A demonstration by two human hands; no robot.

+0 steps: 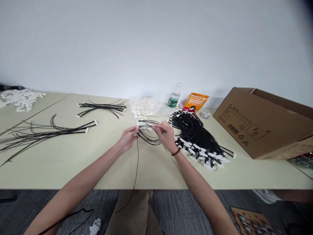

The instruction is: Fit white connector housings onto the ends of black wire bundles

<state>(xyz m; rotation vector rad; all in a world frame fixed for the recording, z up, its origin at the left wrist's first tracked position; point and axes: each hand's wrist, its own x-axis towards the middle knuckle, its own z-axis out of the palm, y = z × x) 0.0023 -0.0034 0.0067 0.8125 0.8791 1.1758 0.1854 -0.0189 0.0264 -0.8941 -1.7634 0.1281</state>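
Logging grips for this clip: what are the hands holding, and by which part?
Thin black wires with white plastic connectors: the left hand pinches a connector end, the right hand grips the wires farther along.

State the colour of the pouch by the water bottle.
The pouch is orange, best in the head view.

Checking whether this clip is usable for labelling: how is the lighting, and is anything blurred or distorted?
In the head view, light is soft and even; the white connectors look slightly washed out; the thin wires between the left hand and right hand are a little soft; the wide lens stretches the forearms; the top right corner darkens.
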